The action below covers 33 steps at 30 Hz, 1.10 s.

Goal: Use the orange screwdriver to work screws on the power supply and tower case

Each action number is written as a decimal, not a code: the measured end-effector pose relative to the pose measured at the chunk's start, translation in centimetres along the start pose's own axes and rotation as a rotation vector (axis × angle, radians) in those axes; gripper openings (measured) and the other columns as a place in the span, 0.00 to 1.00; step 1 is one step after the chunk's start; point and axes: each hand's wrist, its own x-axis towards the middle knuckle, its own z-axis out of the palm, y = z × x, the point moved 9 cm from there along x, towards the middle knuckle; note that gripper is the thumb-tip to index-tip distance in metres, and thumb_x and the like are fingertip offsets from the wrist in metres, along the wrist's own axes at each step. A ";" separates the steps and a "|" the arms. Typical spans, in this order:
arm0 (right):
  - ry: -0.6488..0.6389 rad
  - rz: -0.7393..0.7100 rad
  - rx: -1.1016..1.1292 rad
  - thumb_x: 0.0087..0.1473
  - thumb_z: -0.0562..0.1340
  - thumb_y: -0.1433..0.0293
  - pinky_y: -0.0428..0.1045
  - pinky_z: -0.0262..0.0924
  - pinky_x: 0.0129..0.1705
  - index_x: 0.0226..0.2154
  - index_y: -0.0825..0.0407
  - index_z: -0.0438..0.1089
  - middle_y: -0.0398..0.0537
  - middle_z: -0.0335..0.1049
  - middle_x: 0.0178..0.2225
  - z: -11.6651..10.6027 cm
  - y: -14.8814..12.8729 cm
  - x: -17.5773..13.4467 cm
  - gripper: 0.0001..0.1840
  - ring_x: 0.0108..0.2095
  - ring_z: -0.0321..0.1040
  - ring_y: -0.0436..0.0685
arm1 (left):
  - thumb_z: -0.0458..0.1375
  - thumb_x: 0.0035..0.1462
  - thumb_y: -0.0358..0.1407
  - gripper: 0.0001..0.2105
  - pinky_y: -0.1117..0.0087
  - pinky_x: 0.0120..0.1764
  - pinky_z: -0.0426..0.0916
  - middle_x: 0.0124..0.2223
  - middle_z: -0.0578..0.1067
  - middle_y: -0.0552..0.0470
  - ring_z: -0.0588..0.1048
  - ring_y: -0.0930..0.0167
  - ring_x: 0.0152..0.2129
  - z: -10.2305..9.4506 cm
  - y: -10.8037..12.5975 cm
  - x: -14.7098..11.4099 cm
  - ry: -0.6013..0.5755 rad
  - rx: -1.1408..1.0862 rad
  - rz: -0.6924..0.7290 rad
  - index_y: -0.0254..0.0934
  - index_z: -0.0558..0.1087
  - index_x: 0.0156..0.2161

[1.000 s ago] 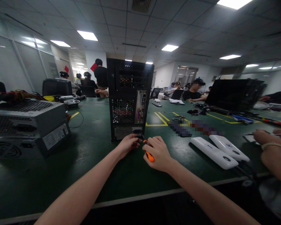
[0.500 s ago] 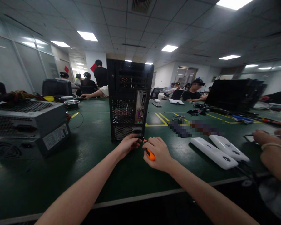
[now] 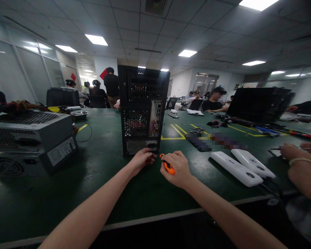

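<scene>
A black computer case (image 3: 141,103) stands upright on the green table, its rear panel facing me. My right hand (image 3: 179,167) is wrapped round the orange and black handle of a screwdriver (image 3: 169,168). The thin shaft points up and left at the lower right corner of the case; whether its tip touches a screw is too small to see. At the bottom edge of the rear panel, beside the power socket, is my left hand (image 3: 141,159). Its fingers are bent together close to the screwdriver's tip, and anything between them is hidden.
Two stacked power supplies (image 3: 52,133) with bundled cables sit at left, near a metal bowl (image 3: 79,115). White numbered devices (image 3: 235,168) lie at right, beside another person's hands (image 3: 298,154). Farther back are tools, cables and a second black case (image 3: 259,103).
My right hand and the screwdriver have shifted slightly right, and the handle has turned a little. My left hand stays in place. A person's arm behind the case has mostly withdrawn from sight.
</scene>
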 end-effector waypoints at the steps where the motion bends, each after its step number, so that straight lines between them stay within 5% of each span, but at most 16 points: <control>1: 0.010 0.010 -0.001 0.45 0.54 0.69 0.49 0.49 0.36 0.27 0.52 0.63 0.43 0.65 0.23 -0.1 0.0 0.0 0.05 0.26 0.60 0.50 | 0.53 0.46 0.28 0.14 0.76 0.25 0.62 0.32 0.71 0.48 0.68 0.79 0.20 0.0 0.0 0.0 -0.008 0.001 0.003 0.32 0.62 0.41; 21: 0.247 0.216 0.138 0.45 0.55 0.71 0.47 0.53 0.31 0.25 0.50 0.58 0.40 0.61 0.22 -1.9 2.8 -0.1 0.02 0.23 0.57 0.49 | 0.52 0.47 0.28 0.15 0.76 0.25 0.61 0.32 0.71 0.48 0.68 0.79 0.20 0.0 0.1 -0.1 0.020 0.005 -0.008 0.32 0.61 0.42; 27: 0.083 -0.012 0.044 0.44 0.54 0.71 0.49 0.51 0.36 0.25 0.52 0.61 0.41 0.61 0.22 -0.6 0.6 0.0 0.02 0.24 0.57 0.49 | 0.52 0.47 0.28 0.13 0.76 0.25 0.62 0.31 0.71 0.48 0.68 0.78 0.20 0.2 0.2 -0.3 0.009 0.000 -0.003 0.32 0.62 0.41; 33: -0.023 -0.041 -0.042 0.42 0.55 0.70 0.49 0.49 0.35 0.24 0.52 0.64 0.44 0.59 0.25 0.0 0.2 0.0 0.03 0.28 0.56 0.51 | 0.52 0.47 0.28 0.12 0.76 0.25 0.62 0.31 0.72 0.48 0.68 0.78 0.20 0.2 0.4 -0.4 0.013 -0.005 0.001 0.32 0.63 0.41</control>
